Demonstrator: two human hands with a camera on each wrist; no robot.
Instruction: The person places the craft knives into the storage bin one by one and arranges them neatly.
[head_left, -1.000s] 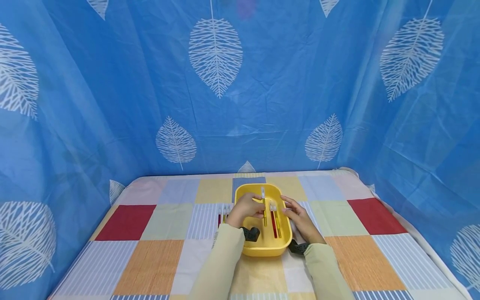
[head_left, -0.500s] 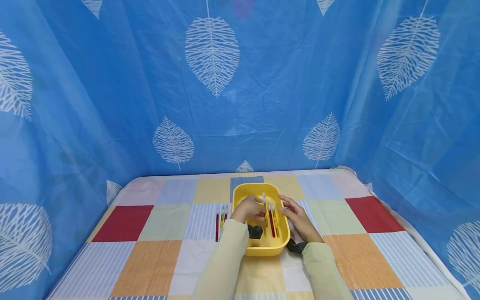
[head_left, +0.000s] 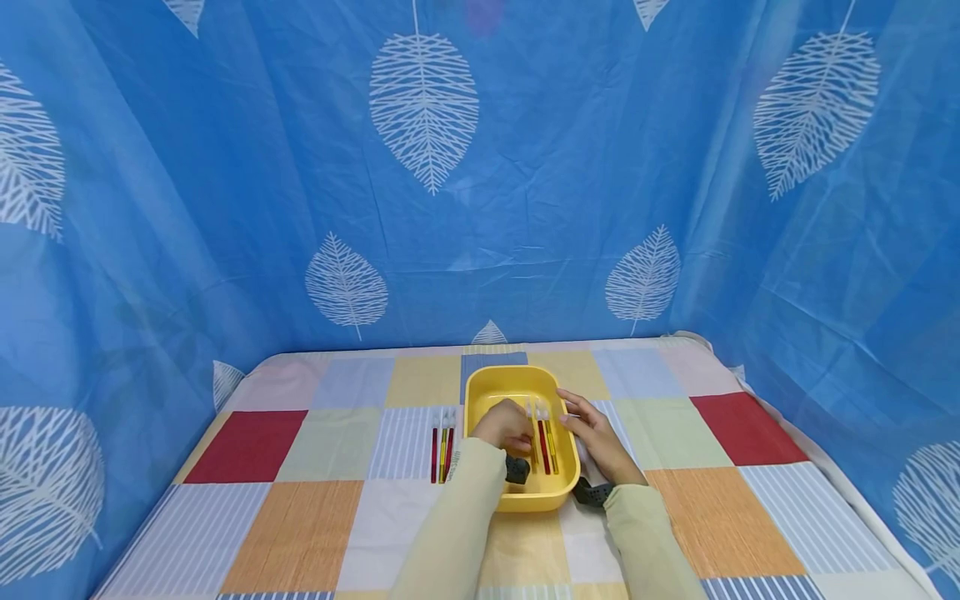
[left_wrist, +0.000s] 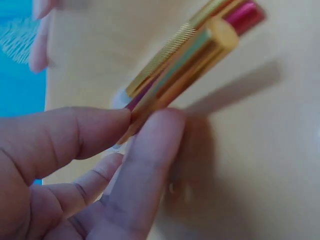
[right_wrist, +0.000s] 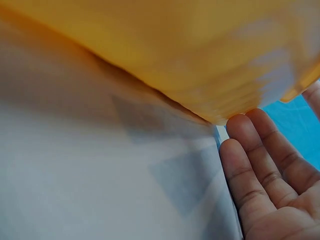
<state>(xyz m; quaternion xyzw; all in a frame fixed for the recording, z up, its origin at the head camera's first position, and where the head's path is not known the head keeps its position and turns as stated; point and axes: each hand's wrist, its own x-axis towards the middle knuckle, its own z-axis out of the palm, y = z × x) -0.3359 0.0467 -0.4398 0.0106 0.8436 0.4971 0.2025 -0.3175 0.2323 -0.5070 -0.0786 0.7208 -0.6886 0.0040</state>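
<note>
Inside a yellow plastic tray (head_left: 534,502), my left hand (head_left: 508,423) pinches a gold craft knife (left_wrist: 192,70) between thumb and finger. Its barrel end tilts up toward the wrist camera, while the capped end points down and away. Beside it in the tray lie a red craft knife (head_left: 543,447) and another gold craft knife (head_left: 552,447), both with pale clear caps toward the far end. My right hand (head_left: 602,442) is at the tray's right side, thumb at the rim. In the right wrist view, its extended fingers (right_wrist: 245,132) are right at the tray's outer wall (right_wrist: 190,55).
Left of the tray, two red craft knives and a gold craft knife (head_left: 442,454) lie side by side on the patchwork tablecloth (head_left: 322,533). A blue leaf-patterned curtain (head_left: 525,208) encloses the table at the back and sides.
My left hand has moved down and slightly nearer with the gold craft knife, bringing it beside the red one in the tray. The right hand has stayed at the tray's side.
</note>
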